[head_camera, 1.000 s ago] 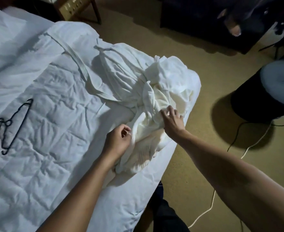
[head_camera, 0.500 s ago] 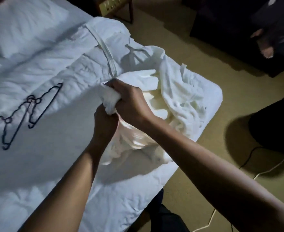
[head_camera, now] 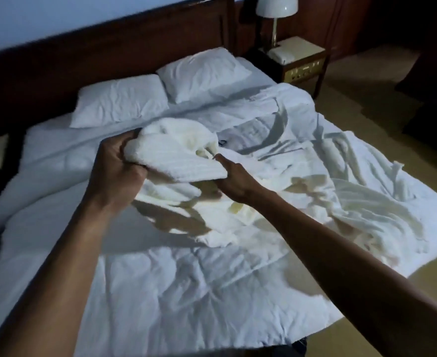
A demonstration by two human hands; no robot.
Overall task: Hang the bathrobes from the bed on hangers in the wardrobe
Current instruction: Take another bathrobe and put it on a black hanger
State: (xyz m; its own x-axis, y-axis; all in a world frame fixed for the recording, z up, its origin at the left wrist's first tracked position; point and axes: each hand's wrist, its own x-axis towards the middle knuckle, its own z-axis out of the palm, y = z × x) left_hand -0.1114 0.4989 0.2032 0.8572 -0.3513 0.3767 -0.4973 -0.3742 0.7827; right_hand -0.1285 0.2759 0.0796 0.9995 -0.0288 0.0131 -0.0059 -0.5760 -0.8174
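A white bathrobe (head_camera: 178,155) is lifted above the bed (head_camera: 160,292), its bunched upper part held between both hands. My left hand (head_camera: 114,171) grips its left side, and my right hand (head_camera: 231,181) grips its lower right edge. The rest of the robe trails down onto the duvet. More white robe cloth (head_camera: 354,191) lies spread toward the bed's right edge. A small dark bit of a hanger (head_camera: 222,143) peeks out behind the lifted robe; the rest of it is hidden. No wardrobe is in view.
Two white pillows (head_camera: 160,91) lie against the dark wooden headboard (head_camera: 109,50). A nightstand (head_camera: 302,60) with a lamp (head_camera: 276,11) stands at the bed's far right. Tan carpet (head_camera: 382,117) runs along the right side.
The view has swung up toward the headboard. Both hands have lifted the robe higher and moved apart, stretching it between them. The hangers are now mostly hidden behind the robe.
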